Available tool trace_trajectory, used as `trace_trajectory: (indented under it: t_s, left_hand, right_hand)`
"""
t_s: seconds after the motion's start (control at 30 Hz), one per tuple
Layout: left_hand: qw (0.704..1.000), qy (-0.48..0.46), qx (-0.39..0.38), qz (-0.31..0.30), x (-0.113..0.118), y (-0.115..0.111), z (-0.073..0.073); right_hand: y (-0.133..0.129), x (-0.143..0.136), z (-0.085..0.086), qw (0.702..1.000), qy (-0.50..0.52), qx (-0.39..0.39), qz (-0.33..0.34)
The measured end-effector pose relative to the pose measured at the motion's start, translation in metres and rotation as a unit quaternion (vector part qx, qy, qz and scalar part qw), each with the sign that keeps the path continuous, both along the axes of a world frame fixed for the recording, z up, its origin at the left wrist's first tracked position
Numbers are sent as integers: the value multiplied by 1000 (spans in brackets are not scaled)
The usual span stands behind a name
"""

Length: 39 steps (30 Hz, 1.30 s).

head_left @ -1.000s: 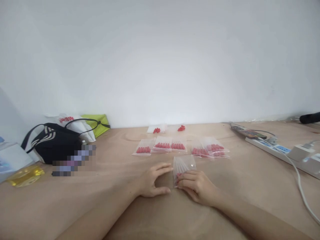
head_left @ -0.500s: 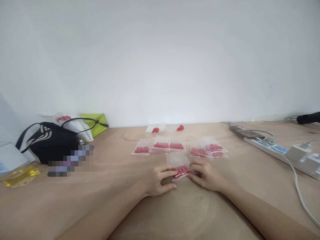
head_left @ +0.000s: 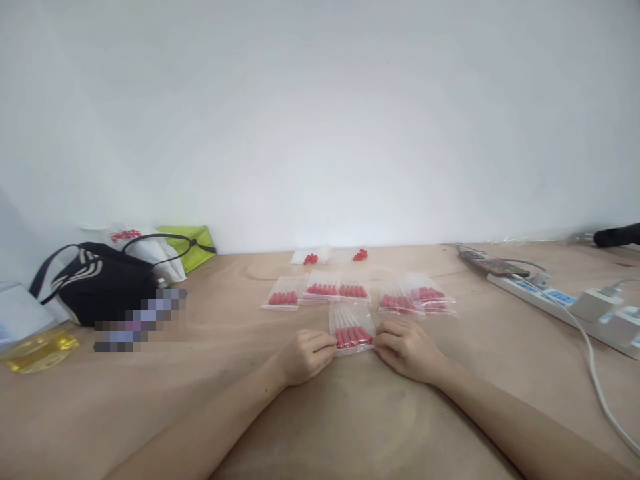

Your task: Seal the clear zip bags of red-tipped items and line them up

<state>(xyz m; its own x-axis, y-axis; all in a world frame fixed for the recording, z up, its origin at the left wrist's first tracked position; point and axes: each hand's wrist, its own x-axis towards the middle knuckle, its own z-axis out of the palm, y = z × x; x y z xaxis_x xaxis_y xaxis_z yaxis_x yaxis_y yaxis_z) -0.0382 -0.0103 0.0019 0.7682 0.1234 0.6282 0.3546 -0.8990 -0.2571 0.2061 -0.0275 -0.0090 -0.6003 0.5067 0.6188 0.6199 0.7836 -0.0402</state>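
Fingertips of the left hand [head_left: 304,355] and right hand [head_left: 407,349] pinch the near corners of a clear bag of red pieces [head_left: 351,328], flat on the wooden table [head_left: 350,427]; more filled bags [head_left: 357,292] lie at 12 o'clock.

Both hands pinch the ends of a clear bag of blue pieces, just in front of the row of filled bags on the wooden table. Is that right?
Not quite: the pieces in the bag are red, not blue. The head view shows the left hand and right hand pinching its ends, in front of the row of filled bags on the wooden table.
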Motion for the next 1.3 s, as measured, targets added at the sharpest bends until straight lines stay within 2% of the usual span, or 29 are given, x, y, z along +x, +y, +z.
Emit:
trace_trajectory:
  t_s: [0.2,0.5,0.67,0.83,0.97,1.1,1.3]
  left_hand:
    - [1000,16,6,-2,2,0,4]
    - [1000,-15,10,-11,4,2,-4]
    - [1000,-16,27,-2,4,0,-3]
    - [999,-14,33,12,4,-2,1]
    - [999,-25,41,1,4,-1,1]
    - [999,-29,43,0,2,1,-2]
    - [999,-31,26,4,-2,4,-3]
  right_hand:
    - [-1,-8,-1,999,9,33,6]
    - [1,-50,1,990,-12,142,12]
    - [3,-61,3,981,-33,193,18]
    - [3,-63,2,975,-47,218,5]
    - [4,-63,0,972,-59,227,3]
    - [4,-58,0,981,-41,191,-11]
    - [3,-35,-1,987,-18,156,-19]
